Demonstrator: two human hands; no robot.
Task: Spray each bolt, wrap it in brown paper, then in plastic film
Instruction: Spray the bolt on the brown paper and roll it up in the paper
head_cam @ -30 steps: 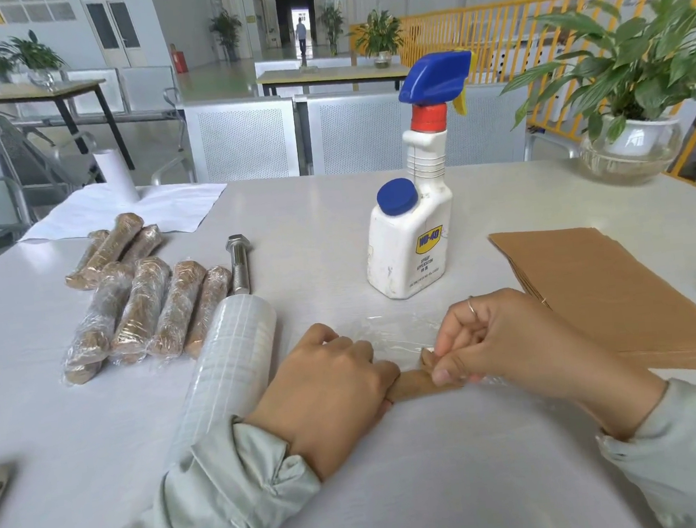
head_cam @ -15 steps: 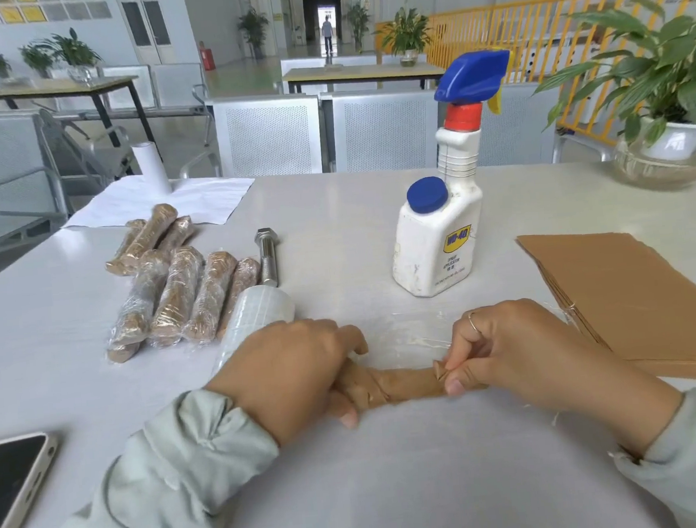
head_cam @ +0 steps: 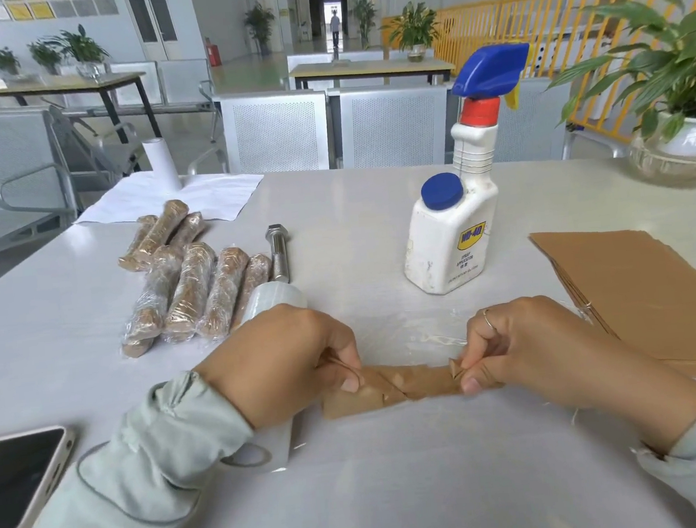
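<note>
At the near left edge of the table (head_cam: 400, 491) we see a phone (head_cam: 16, 482) lying flat, partly cut off by the frame. Farther back on the left a white sheet (head_cam: 205, 192) reaches the far edge, with a small white roll (head_cam: 160, 162) standing on it. Just this side of the sheet lie the wrapped bolts (head_cam: 188, 290) — brown bundles under clear film, packed side by side, touching. One bare bolt (head_cam: 278, 251) lies just right of them, head pointing far, its near end meeting the film roll (head_cam: 276, 299).

Our left hand (head_cam: 279, 366) lies over that roll and hides its middle; the roll's near end shows below the wrist. Thumb and fingers pinch the left end of the paper bundle (head_cam: 407, 385), which lies crosswise near the middle of the table, on a spread of clear film (head_cam: 411, 334). We cannot see the bolt inside the paper. Our right hand (head_cam: 542, 343), a ring on one finger, pinches the folded right end of the same bundle.

Beyond the film stands the spray bottle (head_cam: 449, 242), upright, well apart from both hands, with bare tabletop between it and the bare bolt. On the right a stack of brown paper (head_cam: 643, 292) lies flat, its near corner running under the right wrist, its right side cut off by the frame. A potted plant (head_cam: 680, 138) sits at the far right edge. The widest open stretch of table lies near us, below the bundle, between the two sleeves.
</note>
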